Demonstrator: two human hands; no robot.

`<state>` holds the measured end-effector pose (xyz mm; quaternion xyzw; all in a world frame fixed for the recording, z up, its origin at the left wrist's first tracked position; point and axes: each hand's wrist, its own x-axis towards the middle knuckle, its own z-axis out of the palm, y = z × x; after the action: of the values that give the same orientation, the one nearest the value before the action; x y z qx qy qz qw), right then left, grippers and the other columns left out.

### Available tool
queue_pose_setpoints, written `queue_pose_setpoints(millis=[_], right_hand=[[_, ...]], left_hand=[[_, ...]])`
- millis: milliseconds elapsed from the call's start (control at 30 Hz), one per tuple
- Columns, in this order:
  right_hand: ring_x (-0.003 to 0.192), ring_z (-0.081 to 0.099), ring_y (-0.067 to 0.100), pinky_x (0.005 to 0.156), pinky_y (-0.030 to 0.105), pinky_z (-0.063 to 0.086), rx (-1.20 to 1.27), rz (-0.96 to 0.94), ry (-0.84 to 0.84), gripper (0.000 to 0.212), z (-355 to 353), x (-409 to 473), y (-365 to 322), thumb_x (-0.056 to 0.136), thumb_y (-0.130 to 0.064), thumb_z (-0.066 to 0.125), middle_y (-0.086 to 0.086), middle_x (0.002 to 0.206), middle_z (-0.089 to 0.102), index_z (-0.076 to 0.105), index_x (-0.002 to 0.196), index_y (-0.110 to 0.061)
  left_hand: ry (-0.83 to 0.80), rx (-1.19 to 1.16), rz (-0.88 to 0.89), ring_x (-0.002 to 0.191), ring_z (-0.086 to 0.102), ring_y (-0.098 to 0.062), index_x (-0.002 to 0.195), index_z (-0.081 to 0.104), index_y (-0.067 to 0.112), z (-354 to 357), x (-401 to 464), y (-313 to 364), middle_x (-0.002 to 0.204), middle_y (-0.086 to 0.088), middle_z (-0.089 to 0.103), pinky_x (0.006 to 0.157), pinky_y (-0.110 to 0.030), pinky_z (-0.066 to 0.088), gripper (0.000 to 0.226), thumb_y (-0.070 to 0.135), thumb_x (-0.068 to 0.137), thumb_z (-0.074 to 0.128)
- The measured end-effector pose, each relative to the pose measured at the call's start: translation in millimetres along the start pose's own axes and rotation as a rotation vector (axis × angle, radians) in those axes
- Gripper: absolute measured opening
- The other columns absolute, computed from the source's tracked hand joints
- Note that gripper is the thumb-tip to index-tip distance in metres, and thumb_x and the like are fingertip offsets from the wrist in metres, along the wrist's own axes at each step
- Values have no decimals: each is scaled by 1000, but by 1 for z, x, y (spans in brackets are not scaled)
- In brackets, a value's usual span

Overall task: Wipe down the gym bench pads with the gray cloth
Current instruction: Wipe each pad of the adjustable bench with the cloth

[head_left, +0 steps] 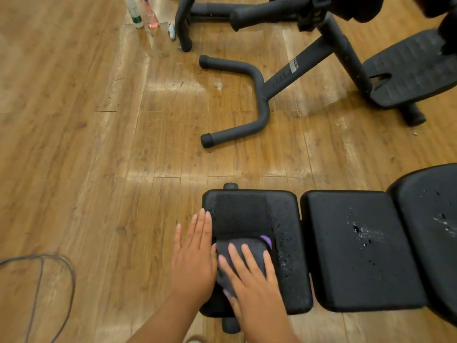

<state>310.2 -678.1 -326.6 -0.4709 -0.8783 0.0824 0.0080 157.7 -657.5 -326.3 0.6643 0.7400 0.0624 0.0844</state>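
Cloth under my right palm, unwiped pad lying to the right

My right hand point(249, 276) presses flat, fingers straight and spread, on the gray cloth point(243, 251) at the near part of the end pad point(284, 219); my left hand point(194, 251) rests open along that pad's left edge, fingers straight, gripping nothing. A dry, dark strip runs away from my fingertips toward the far edge, while droplets speckle the band just right of the cloth. The middle pad point(356, 248), also spotted, lies further right, so I judge the right hand best placed to sweep that way.
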Motion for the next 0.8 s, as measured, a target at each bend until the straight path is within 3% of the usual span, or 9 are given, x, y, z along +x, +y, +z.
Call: queue_pose_setpoints(millis=[67,133,233,300,433,567,800], right_hand=[[142,16,24,108,50,15,-39,-35,50,50,11,-34,-7,90,-41,34,2,152,18,35,138,-27],[139,20,21,107,47,18,-25,-10,98,41,13,-42,-5,96,-33,27,0,148,29,41,135,-29],[136,29,18,107,46,19,54,2,56,51,1,-30,-1,83,-34,40,-3,144,37,43,134,-32],[135,31,18,108,46,17,76,20,4,60,-8,-9,4,77,-38,40,-2,147,36,40,137,-30],[140,26,22,110,46,12,101,209,59,52,-22,77,32,91,-31,46,3,151,33,36,142,-25],[141,23,22,116,47,10,84,233,74,53,-22,112,42,93,-27,50,4,151,32,34,143,-20],[139,28,21,109,44,17,44,150,57,57,-8,12,2,82,-31,34,1,152,29,42,138,-22]], left_hand=[[2,-20,-2,141,19,-16,146,25,7,0,0,0,153,-6,26,110,-45,17,55,27,95,23],[9,-28,-2,141,19,-16,147,24,7,0,0,1,153,-6,25,111,-46,17,55,28,96,18],[10,-37,2,141,21,-17,146,25,7,2,0,0,152,-6,27,111,-46,17,55,28,97,16],[8,-45,0,141,20,-17,147,24,7,4,0,-2,153,-6,26,111,-46,17,55,30,98,12],[10,-39,-6,142,18,-16,147,22,8,5,-1,-2,154,-4,22,112,-46,15,57,32,98,6],[9,-18,-2,142,15,-15,148,20,9,3,-1,-2,154,-3,20,112,-45,14,55,30,98,12],[-22,-22,11,142,16,-15,147,21,7,3,0,-4,154,-6,23,112,-43,13,56,31,98,9]])
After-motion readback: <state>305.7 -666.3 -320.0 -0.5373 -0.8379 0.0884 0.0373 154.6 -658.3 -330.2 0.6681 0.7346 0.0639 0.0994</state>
